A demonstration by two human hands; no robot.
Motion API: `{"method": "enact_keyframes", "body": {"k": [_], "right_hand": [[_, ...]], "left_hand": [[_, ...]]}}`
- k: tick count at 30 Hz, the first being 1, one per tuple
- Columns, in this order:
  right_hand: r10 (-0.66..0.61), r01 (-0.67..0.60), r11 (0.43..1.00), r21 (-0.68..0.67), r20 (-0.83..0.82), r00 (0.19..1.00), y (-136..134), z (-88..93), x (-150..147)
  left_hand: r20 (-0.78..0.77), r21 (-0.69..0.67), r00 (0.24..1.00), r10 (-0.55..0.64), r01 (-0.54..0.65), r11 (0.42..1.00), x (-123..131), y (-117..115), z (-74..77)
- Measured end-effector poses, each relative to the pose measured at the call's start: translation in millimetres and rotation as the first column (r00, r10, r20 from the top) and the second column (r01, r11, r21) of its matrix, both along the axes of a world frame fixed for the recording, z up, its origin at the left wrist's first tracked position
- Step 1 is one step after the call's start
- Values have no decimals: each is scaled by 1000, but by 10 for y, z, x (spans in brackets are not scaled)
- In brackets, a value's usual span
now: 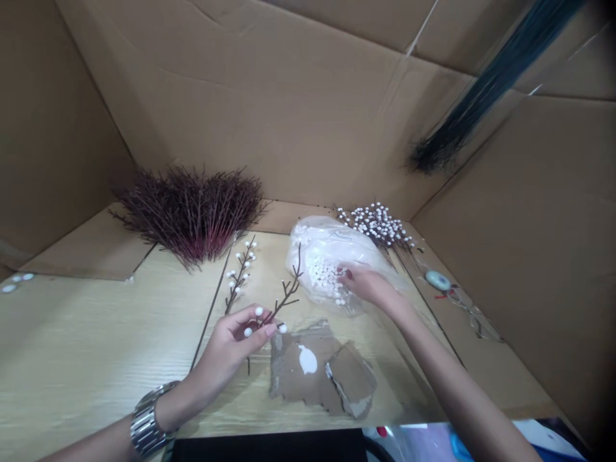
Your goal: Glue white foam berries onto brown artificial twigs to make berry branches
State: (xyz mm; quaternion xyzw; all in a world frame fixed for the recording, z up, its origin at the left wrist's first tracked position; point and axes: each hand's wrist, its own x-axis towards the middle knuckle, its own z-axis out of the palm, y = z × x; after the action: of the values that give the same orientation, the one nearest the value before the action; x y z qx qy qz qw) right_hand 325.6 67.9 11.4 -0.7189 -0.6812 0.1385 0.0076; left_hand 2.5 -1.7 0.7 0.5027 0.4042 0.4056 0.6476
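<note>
My left hand [231, 350] pinches the stem of a dark brown twig [287, 289] that carries a few white beads near my fingers and bare tips above. My right hand [368, 285] reaches into a clear plastic bag [327, 256] of small white beads, fingers bent over the beads; what they hold is hidden. A finished beaded twig [240, 269] lies on the wooden table [96, 346] just left of the held one. A torn cardboard scrap [317, 375] with a blob of white glue [308, 360] lies in front of my hands.
A heap of bare dark red-brown twigs [192, 212] lies at the back left. A bunch of beaded twigs [378, 224] rests behind the bag. A small round teal object [437, 280] sits at the right. Cardboard walls [298, 109] enclose the table.
</note>
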Motion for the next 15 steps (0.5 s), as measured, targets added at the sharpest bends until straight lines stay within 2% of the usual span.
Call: {"method": "enact_keyframes", "body": {"k": [5,15], "right_hand": [[-8,9,999,-32,31,999,110,-59,31],[62,-63,998,30,44,997,171,-144,-54]], "left_hand": [[-5,43,1000,-18,18,999,0,20,-61],[-33,58,999,-7,9,998,6,38,-85]]}}
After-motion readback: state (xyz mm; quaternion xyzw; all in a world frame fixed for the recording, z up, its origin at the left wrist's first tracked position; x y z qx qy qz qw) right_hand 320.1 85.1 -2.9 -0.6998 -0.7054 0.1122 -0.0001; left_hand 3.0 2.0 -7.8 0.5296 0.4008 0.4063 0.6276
